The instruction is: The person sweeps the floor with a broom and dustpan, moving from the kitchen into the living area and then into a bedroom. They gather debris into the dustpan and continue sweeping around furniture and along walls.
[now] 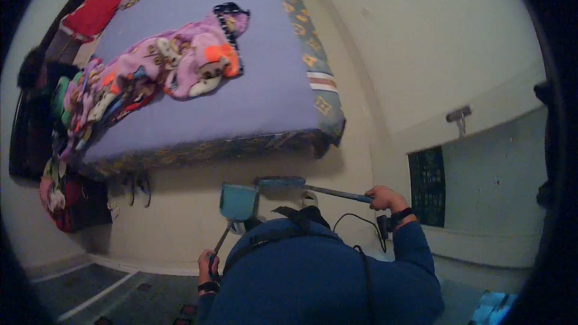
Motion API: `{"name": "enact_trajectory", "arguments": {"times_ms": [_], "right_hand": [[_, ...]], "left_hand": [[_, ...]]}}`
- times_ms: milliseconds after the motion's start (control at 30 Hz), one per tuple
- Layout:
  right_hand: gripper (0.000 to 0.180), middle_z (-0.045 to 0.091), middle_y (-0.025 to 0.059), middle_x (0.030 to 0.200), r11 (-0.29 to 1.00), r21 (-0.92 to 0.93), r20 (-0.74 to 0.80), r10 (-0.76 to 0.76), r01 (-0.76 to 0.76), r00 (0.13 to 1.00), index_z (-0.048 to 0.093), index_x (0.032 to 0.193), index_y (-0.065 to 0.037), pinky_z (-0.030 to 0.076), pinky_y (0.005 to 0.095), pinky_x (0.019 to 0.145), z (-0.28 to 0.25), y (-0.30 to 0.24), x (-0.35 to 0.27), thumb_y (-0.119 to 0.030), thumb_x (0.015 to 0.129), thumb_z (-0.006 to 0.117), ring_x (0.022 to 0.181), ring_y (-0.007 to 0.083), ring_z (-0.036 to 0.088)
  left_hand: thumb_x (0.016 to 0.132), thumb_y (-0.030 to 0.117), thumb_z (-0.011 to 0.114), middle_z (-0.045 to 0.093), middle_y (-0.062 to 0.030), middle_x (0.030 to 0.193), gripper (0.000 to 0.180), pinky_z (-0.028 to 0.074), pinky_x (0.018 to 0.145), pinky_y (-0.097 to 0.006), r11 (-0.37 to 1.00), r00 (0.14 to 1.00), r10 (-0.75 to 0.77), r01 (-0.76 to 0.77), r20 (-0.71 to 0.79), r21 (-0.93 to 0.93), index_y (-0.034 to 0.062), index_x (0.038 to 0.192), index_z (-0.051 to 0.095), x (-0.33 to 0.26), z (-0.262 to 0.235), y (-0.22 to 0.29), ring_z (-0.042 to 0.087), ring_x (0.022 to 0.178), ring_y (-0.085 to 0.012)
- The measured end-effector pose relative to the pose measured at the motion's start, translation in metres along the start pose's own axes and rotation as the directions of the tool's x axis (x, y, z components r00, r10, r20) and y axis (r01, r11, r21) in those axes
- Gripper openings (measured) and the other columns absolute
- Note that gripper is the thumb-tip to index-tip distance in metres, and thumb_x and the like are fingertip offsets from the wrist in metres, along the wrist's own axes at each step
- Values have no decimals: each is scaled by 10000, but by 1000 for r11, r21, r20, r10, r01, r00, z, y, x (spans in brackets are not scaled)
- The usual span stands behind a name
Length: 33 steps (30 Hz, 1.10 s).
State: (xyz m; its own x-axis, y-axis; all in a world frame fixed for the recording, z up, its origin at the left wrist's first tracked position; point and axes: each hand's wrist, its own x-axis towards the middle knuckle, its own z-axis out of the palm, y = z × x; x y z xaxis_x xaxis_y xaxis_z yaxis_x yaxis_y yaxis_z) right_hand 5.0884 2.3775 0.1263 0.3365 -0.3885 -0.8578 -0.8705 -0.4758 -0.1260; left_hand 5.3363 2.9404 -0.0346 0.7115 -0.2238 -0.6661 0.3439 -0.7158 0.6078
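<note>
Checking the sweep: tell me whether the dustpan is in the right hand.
No. The left hand holds the dustpan; the right hand holds the broom.

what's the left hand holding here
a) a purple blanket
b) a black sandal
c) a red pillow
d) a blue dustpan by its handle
d: the left hand grips the thin handle of the blue dustpan, whose pan sits on the floor near the bed, while the right hand holds the brush by its long handle.

A home bedroom: a bed (253,84) with a crumpled blanket (174,63).
</note>
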Motion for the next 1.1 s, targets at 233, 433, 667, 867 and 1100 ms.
{"name": "enact_trajectory", "arguments": {"times_ms": [233, 433, 667, 867, 1100], "right_hand": [[256, 589, 66, 612, 974, 194, -85, 138, -120, 987, 638, 931, -68, 442, 308, 486, 16, 211, -29, -89, 678, 607, 534, 151, 547], [287, 610, 106, 647, 924, 372, -302, 217, -95, 929, 634, 959, -45, 457, 324, 497, 83, 353, -41, -88, 676, 614, 562, 152, 578], [377, 556, 73, 588, 679, 726, -246, 401, -106, 882, 584, 1104, -58, 347, 297, 352, 182, 421, -25, -67, 728, 606, 408, 146, 478], [404, 503, 27, 556, 205, 978, -51, 448, -47, 893, 551, 1143, -79, 301, 264, 341, 122, 369, -11, -34, 742, 582, 398, 114, 430], [297, 512, 4, 605, 367, 930, -149, 425, -20, 893, 604, 1056, -74, 343, 266, 409, -27, 326, 47, -54, 761, 575, 474, 93, 457]], "left_hand": [[724, 87, 610, 607, -145, 673, 70, 473, 597, -390, 820, 913, 286, -390, 291, 418, 41, 768, 580, 46, 129, 83, 609, 627, -255], [670, 14, 558, 544, -43, 668, 130, 432, 584, -297, 896, 794, 247, -406, 556, 181, 61, 790, 574, 51, 251, 217, 502, 614, -146], [666, 49, 583, 552, -40, 706, 165, 430, 599, -279, 852, 722, 208, -465, 660, 240, 59, 831, 574, 72, 352, 329, 505, 658, -126], [668, 93, 601, 582, -56, 706, 166, 456, 607, -303, 799, 655, 241, -552, 716, 236, 67, 831, 581, 101, 421, 404, 536, 635, -139], [684, 69, 610, 582, -36, 705, 129, 456, 600, -291, 887, 661, 263, -452, 703, 93, 69, 806, 566, 141, 476, 484, 543, 632, -139]]}}
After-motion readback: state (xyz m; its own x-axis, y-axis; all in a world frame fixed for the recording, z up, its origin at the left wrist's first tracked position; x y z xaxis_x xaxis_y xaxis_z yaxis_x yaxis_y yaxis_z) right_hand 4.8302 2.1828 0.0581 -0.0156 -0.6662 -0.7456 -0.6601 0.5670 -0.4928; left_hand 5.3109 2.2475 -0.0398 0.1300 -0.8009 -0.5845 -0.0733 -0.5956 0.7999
